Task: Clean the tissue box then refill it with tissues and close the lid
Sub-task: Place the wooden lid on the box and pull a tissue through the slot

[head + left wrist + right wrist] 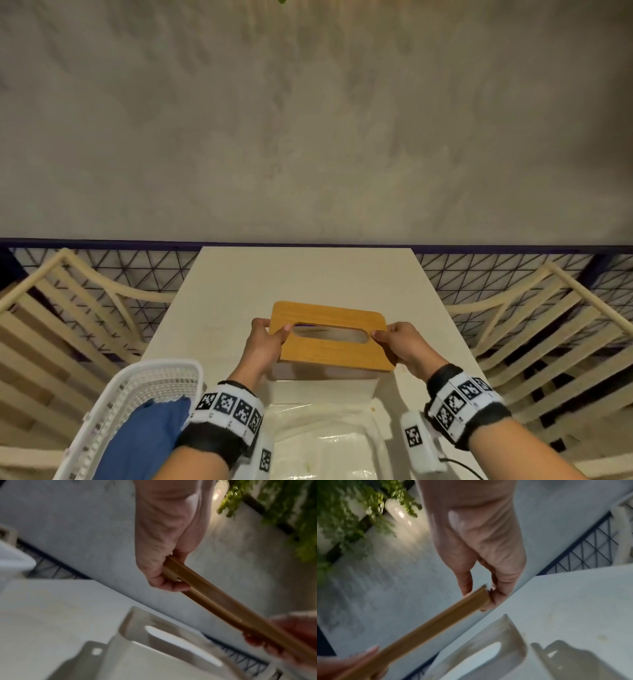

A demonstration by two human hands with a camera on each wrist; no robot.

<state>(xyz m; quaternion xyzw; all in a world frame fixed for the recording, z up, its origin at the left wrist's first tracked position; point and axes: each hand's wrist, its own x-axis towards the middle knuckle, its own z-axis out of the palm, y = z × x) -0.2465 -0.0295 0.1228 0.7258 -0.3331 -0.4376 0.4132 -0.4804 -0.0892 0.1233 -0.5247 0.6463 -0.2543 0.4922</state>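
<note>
Wooden lid (pixel 334 335), with an oval slot through its middle, is held level in the air above the open tissue box (pixel 323 373). The left hand (pixel 265 337) forms a narrow grip on the lid's left end: thumb on top at the slot's edge, fingers curled under. The right hand (pixel 397 342) takes the right end in the same manner. Both wrist views show the lid (pixel 211 595) edge-on, pinched between thumb and fingers, clear of the box (pixel 168 646) below it. The box is white and stands on the pale tabletop (pixel 308 274), directly beneath the lid; light through the slot falls as an oval patch inside it (pixel 486 654).

A pack of tissues in clear wrap (pixel 325 442) lies on the tabletop at the near edge, just in front of the box. To the left of the pack stands a white mesh basket (pixel 137 387) with a blue cloth (pixel 147 442) inside. 2 slatted wooden chairs (pixel 51 325) flank the tabletop, 1 on each side. Each wrist carries a band with black-and-white markers (pixel 227 409).
</note>
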